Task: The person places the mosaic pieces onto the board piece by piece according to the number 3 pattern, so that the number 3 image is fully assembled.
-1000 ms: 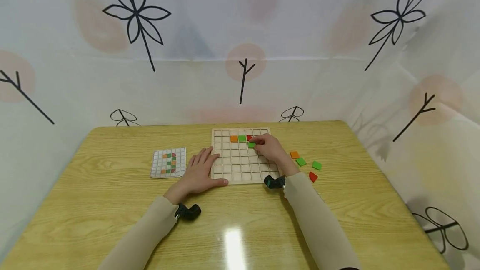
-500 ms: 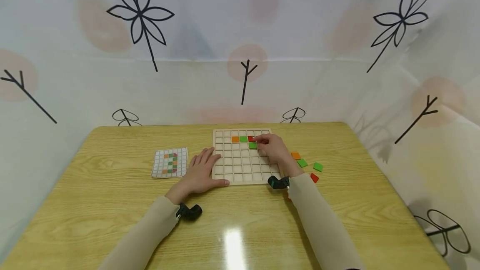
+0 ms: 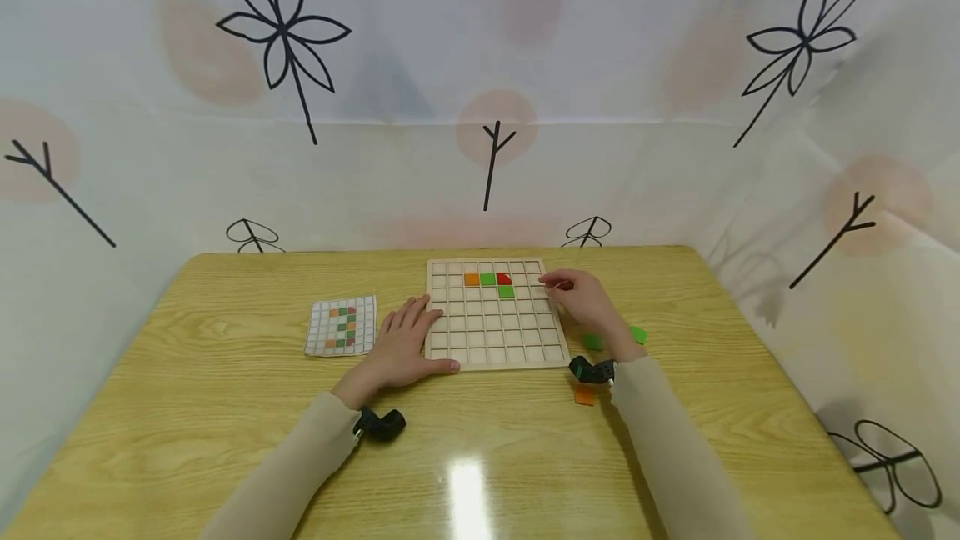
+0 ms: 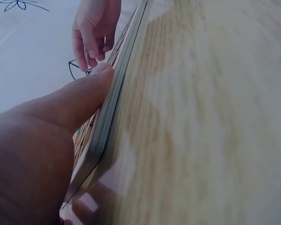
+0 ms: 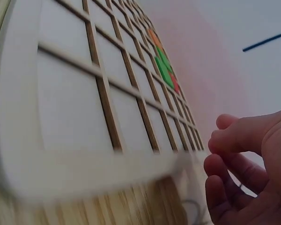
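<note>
A wooden grid board (image 3: 487, 332) lies on the table. Set in its upper cells are an orange tile (image 3: 471, 280), a green tile (image 3: 488, 279), a red tile (image 3: 504, 279) with a cut corner, and another green tile (image 3: 507, 292) below. My left hand (image 3: 401, 348) rests along the board's left side, fingers spread; in the left wrist view its thumb (image 4: 89, 96) lies against the board's edge. Over the board's right edge hovers my right hand (image 3: 588, 302), fingers loosely bent. The right wrist view shows nothing between those fingers (image 5: 225, 136).
A printed grid card (image 3: 341, 326) with coloured squares lies left of the board. Loose tiles lie right of it: a green one (image 3: 593, 342) and another green one (image 3: 638, 335) near my right arm, and an orange one (image 3: 584, 395) nearer the front. My forearm may hide others.
My right hand has moved away from the red tile, rightward to the board's right edge, leaving that tile in its cell. My left hand has stayed at the board's left side.
</note>
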Demonstrator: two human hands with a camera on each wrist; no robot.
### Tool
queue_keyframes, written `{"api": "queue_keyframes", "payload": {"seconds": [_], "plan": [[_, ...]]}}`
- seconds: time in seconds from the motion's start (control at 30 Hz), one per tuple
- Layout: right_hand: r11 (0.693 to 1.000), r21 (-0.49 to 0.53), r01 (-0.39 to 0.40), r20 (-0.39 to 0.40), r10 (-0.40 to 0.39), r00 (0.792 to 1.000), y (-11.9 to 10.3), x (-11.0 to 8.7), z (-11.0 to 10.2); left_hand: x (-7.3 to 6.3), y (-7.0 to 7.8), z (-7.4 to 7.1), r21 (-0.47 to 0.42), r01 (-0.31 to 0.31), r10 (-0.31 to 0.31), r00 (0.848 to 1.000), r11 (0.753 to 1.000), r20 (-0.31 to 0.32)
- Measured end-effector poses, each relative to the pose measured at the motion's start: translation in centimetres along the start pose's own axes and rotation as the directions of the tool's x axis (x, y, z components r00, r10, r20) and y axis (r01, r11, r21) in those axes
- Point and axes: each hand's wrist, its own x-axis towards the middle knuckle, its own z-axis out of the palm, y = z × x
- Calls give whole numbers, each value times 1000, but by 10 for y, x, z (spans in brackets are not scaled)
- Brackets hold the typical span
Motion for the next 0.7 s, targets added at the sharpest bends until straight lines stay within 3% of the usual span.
{"api": "queue_keyframes", "payload": {"seconds": [0.37,0.7], "plan": [[997,-42,-58,-6,58,998,24,-21,-36,1,-2,1,12,-3,3,1000,1000,-5],[994,-106,-32,39,36,999,35,-33,-51,0,0,0,4,1,-1,1000,1000,6]]}}
